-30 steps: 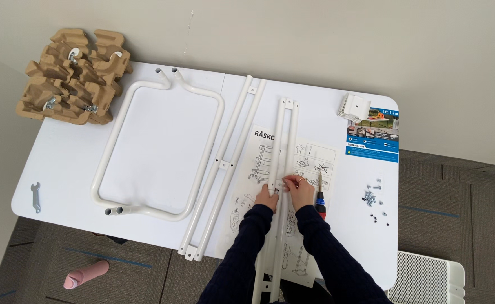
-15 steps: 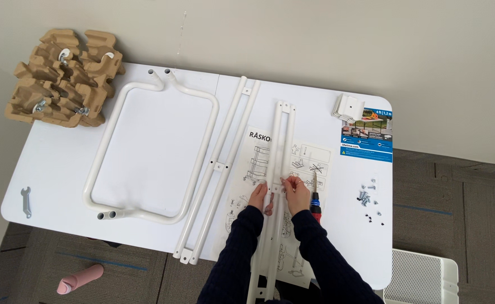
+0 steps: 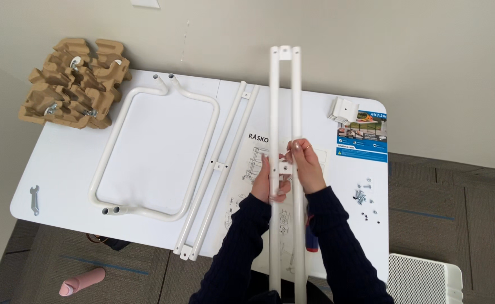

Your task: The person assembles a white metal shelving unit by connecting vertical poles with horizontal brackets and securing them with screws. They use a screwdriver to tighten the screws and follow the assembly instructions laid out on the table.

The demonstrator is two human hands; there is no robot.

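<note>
Raised since before: smooth white double-tube metal rail (image 3: 284,112), both hands gripping.

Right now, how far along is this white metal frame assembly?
Early stage. Done: parts unpacked and laid out on the white table, instruction sheet spread open. In hand: left hand and right hand each grip the double-rail piece, raised off the table, at its middle bracket. Left: the looped tube frame, second rail pair, screws and wrench lie separate, nothing joined.
</note>
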